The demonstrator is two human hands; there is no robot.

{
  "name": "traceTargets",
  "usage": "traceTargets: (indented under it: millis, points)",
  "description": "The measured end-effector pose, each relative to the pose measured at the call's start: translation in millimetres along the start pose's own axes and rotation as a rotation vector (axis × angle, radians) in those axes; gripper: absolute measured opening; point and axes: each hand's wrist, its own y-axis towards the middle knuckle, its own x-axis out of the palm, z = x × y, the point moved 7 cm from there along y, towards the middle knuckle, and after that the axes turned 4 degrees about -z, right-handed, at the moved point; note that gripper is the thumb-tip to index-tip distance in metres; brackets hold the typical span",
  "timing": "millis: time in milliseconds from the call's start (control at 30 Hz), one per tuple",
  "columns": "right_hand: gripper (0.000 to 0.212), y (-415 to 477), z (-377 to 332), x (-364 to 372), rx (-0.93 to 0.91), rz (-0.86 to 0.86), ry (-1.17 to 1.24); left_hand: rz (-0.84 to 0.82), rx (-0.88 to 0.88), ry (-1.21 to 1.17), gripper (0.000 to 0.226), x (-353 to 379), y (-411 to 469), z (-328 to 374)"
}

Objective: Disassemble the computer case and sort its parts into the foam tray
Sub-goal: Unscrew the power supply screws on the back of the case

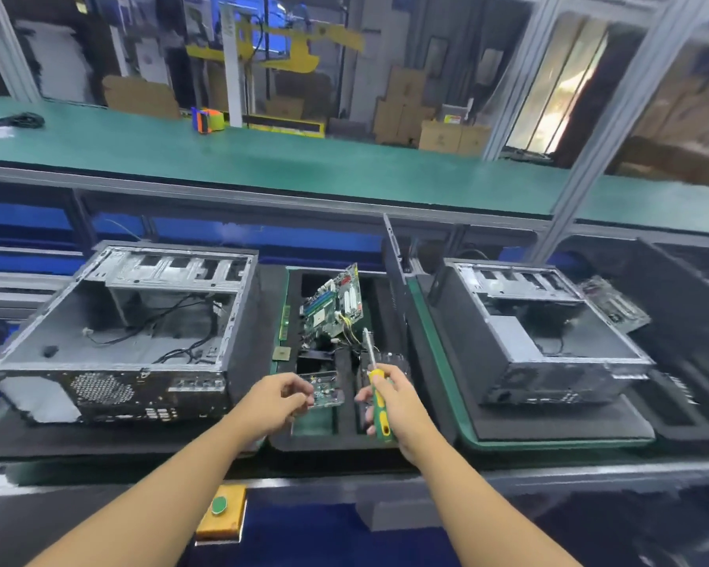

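Case (111, 333) largely gutted, cables remaining; motherboard (332, 306) already in foam tray (344, 437); left hand (277, 401) pinches small board (324, 388), right hand (393, 403) grips screwdriver (377, 396).

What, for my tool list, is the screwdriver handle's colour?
Screwdriver handle: yellow with green patches, head view.

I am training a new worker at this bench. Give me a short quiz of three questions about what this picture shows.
1. True or false: the right hand grips a screwdriver with a yellow and green handle.
2. What does the left hand hold? A) a small circuit board B) a fan C) a cable
3. Fill in: the motherboard leans tilted inside the ____ tray.
Key: 1 true; 2 A; 3 foam.
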Motion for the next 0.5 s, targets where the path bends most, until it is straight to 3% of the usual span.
traceTargets:
  millis: [100,267,333,500]
  points:
    - [0.017,-2.7,-1.7,-15.2,0.036,0.080,0.097,0.052,-0.011,-0.108,0.007,4.1,8.1,-2.5]
    - [0.018,-4.1,-6.8,-29.3,0.037,0.161,0.339,0.169,-0.078,-0.058,0.044,6.2,12.5,1.7]
    - [0.017,-4.8,-8.5,-29.1,0.030,0.164,0.396,0.175,-0.112,-0.116,0.049,11.3,12.3,3.1]
    - [0.021,-6.8,-9.8,-22.0,0.029,0.088,0.415,0.106,-0.063,-0.276,0.018,37.3,10.8,19.8]
